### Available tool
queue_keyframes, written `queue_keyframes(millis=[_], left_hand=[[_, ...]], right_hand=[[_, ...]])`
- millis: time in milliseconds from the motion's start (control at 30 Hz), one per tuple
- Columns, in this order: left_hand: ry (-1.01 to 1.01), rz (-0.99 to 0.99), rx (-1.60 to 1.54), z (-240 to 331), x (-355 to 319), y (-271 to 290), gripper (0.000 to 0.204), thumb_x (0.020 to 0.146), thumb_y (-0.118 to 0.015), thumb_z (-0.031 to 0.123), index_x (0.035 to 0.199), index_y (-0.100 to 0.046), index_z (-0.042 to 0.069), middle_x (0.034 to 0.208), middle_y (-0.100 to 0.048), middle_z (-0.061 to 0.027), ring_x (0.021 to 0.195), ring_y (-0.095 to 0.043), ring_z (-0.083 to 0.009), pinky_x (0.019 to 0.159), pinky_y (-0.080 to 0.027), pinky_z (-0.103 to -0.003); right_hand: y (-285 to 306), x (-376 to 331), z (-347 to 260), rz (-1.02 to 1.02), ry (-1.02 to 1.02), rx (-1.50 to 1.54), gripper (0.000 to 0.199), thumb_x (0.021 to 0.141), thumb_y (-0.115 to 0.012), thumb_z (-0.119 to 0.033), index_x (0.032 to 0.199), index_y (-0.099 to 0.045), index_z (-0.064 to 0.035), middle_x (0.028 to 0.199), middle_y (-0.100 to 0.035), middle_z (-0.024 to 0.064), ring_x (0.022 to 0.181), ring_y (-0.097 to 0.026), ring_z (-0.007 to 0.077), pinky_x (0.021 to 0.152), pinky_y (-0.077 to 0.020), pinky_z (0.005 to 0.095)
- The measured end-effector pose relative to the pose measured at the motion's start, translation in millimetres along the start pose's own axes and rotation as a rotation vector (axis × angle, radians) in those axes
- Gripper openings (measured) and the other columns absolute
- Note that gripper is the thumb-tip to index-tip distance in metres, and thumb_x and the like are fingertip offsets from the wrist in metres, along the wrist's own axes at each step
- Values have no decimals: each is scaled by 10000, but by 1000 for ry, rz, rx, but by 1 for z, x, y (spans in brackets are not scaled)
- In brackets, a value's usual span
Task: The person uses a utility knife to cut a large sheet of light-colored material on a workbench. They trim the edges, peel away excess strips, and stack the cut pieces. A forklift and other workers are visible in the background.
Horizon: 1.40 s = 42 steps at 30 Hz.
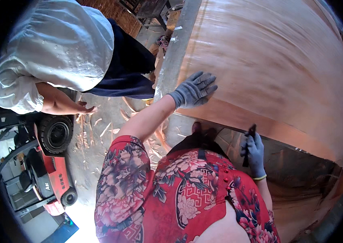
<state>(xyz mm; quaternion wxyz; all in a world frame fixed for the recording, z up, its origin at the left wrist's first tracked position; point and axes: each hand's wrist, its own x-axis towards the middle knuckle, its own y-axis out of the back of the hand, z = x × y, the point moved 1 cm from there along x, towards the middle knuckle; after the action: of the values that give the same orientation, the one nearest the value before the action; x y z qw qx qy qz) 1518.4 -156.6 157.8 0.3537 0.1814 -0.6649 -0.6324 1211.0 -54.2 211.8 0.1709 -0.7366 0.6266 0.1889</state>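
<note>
A broad sheet of thin reddish-brown wood veneer (268, 52) lies over a work table, with a darker strip of wood (244, 115) along its near edge. My left hand (195, 90), in a grey knit glove, rests palm down near the sheet's left corner, fingers stretched out. My right hand (255, 152), gloved in the same grey with a yellow cuff, is just off the near edge. Its fingers wrap a slim black tool (252, 130) that sticks out above and below the fist; whether it has a blade cannot be made out.
At the left a person in a white blouse (62, 48) leans beside the grey table end (171, 65). Behind them stands a red forklift (60, 174). Torn veneer strips (86, 137) litter the floor. More wood sheets (293, 206) lie low at the right.
</note>
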Motion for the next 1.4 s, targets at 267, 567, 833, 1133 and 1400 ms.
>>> queue_keyframes(millis=[267,567,833,1133,1400], left_hand=[[-194,-120,-89,-14,24,41,636,781,-517,422,1262,-390,26,1395,-270,-143,1280,-240,-331,1062,-147,-457],[-573,-102,-228,-30,23,-8,458,812,-466,321,1252,-438,199,1374,-335,-46,1279,-278,-247,1060,-171,-477],[-616,-64,-206,-38,19,-8,442,806,-493,293,1223,-459,151,1342,-379,-54,1256,-320,-261,1048,-203,-484],[-673,-83,-365,-56,12,-7,451,768,-550,254,1180,-474,88,1296,-427,-88,1227,-366,-260,1037,-266,-417],[-630,-101,-315,-70,-2,5,511,745,-586,297,1209,-472,115,1327,-391,-74,1238,-341,-252,1047,-229,-440]], right_hand=[[-73,-1,5,-117,53,-44,167,905,-428,-152,995,-480,-22,636,-496,-3,512,-438,53,470,-372,209],[-195,-6,38,1,187,-350,202,867,-454,-131,1023,-474,-5,639,-563,118,546,-572,177,494,-435,302],[-276,37,40,219,311,-838,144,802,-486,-147,831,-444,-13,653,-573,211,584,-584,367,517,-449,454],[-292,48,31,225,287,-935,139,779,-499,-125,819,-469,5,665,-589,211,606,-597,352,526,-457,424],[-301,58,9,166,105,-1101,147,758,-500,-102,857,-460,-1,659,-611,186,608,-627,315,518,-483,413]])
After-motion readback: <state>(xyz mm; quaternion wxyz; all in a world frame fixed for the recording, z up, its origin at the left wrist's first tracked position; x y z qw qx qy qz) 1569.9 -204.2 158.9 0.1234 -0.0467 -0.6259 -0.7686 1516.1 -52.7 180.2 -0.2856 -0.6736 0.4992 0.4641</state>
